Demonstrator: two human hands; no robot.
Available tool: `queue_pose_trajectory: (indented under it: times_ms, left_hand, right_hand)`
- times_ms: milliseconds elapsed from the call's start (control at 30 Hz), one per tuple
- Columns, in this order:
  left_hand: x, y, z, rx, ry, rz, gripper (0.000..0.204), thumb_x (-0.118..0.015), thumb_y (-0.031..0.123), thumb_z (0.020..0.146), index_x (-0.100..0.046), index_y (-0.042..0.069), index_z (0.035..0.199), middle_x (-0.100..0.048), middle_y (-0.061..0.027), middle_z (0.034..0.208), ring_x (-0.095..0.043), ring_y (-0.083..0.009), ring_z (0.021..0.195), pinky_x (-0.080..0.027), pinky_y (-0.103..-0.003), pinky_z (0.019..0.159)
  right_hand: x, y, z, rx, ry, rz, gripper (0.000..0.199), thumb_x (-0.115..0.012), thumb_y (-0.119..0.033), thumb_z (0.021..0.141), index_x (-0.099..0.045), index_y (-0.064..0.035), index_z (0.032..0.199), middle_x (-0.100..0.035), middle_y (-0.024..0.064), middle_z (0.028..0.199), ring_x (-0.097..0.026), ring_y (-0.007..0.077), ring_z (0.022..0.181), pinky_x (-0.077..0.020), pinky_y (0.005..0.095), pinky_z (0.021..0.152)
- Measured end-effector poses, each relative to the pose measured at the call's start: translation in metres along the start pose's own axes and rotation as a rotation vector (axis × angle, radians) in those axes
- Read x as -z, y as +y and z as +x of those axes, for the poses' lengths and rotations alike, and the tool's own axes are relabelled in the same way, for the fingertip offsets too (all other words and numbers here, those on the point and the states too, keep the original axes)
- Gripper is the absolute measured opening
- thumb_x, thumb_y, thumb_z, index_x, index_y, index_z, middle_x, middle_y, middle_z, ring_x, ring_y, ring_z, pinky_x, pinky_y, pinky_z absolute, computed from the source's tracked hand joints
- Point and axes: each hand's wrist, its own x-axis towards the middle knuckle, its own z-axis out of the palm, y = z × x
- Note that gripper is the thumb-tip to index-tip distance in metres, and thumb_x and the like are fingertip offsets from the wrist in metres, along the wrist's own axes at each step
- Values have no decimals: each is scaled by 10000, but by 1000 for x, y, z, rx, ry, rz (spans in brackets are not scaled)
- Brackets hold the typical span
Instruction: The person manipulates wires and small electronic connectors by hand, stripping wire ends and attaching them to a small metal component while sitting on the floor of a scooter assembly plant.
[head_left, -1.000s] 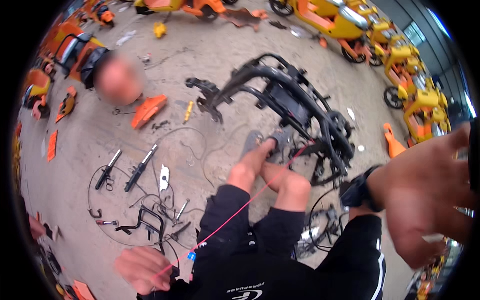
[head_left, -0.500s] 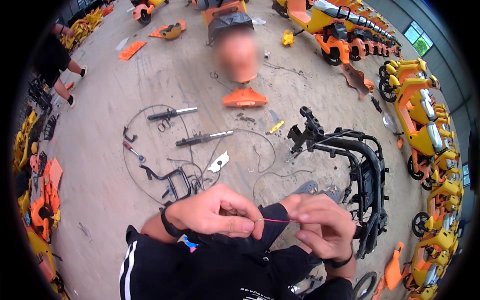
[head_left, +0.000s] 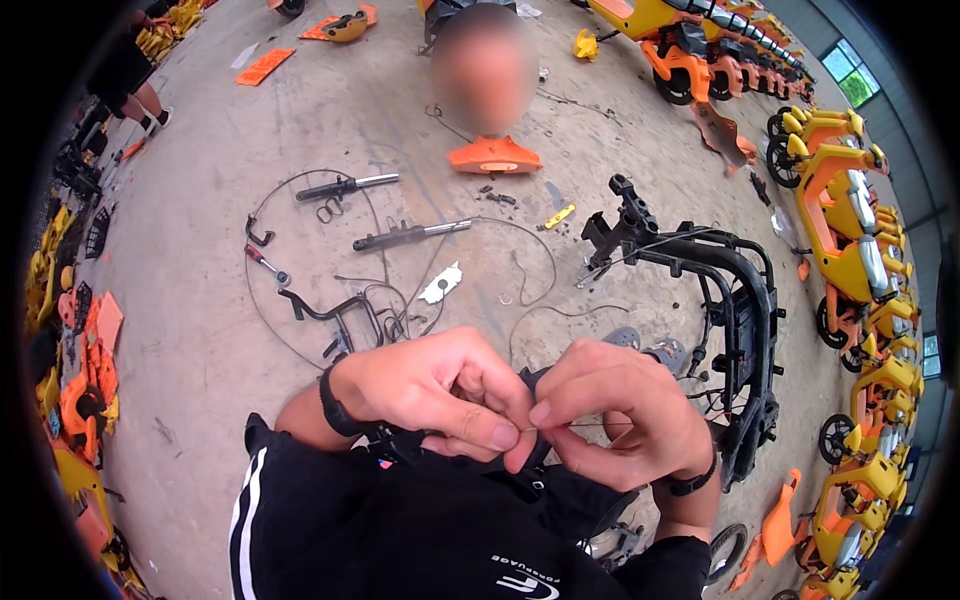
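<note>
While left hand [head_left: 435, 395] and right hand [head_left: 640, 410] are pinching wire [head_left: 588, 425], lower centre, fingers [head_left: 504, 436] nearly closed | fork legs [head_left: 395, 238], left of centre, are lying detached | wire handling is seeming unfinished

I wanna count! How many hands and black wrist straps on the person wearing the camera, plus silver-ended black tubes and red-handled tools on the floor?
Own hands: 2 (left hand, right hand)
Black wrist straps: 2
Silver-ended black tubes: 2
Red-handled tool: 1
Total: 7

Smooth metal frame [head_left: 748, 310] (faintly glossy)
</note>
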Motion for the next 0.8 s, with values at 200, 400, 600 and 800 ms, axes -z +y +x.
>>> queue_pose_trajectory:
  times_ms: [200,400,600,800]
  left_hand:
    - [-2,1,-1,54,-11,13,204,-596,108,942,-631,-93,934,-504,-28,570,-424,-66,453,-312,-226,419]
    - [-3,-5,-2,10,5,31,220,-621,118,927,-638,-100,952,-514,-33,574,-439,-68,454,-314,-216,413]
    - [-9,-10,-2,8,58,64,242,-639,130,919,-637,-108,958,-530,-46,594,-463,-70,468,-324,-216,405]
    - [-11,-12,5,-8,30,4,225,-625,110,919,-634,-114,934,-509,-41,588,-436,-71,462,-327,-220,396]
  right_hand:
    - [2,-6,6,176,-147,-379,451,-684,95,603,-678,-88,1015,-659,11,854,-568,207,666,-413,305,597]
    - [-3,-12,6,214,-141,-409,413,-694,34,642,-676,-91,1036,-647,13,873,-502,193,631,-370,314,572]
    - [4,-13,1,315,-219,-540,241,-616,-163,820,-672,-92,1044,-629,13,901,-490,180,624,-359,304,563]
    - [2,-14,-11,296,-157,-497,170,-627,-171,833,-661,-95,981,-603,1,868,-498,173,618,-356,302,540]
